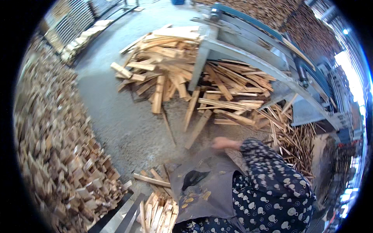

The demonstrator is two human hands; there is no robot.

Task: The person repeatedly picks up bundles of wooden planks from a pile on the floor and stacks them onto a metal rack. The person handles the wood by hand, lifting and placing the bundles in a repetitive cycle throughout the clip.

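One right hand [223, 143] visible, blurred; neither hand's grip can be determined. Nearest it, one wooden slat [199, 129] on the floor [110, 116]; beyond, one sprawling slat heap [167, 58], one metal machine frame [201, 64], one blue bin [178, 2], contents unseen.

Harsh white glare with blue fringes burns out the right edge. The floor [110, 42] looks pale toward the top, dimmer nearer the middle. The right hand [225, 143] is blurred; black corners surround curving edges.

Wood heap [58, 132] at left, loose boards [155, 50] ahead, partly under machine frame [199, 66], sticks [159, 213] nearer, perhaps in a rack [129, 213]
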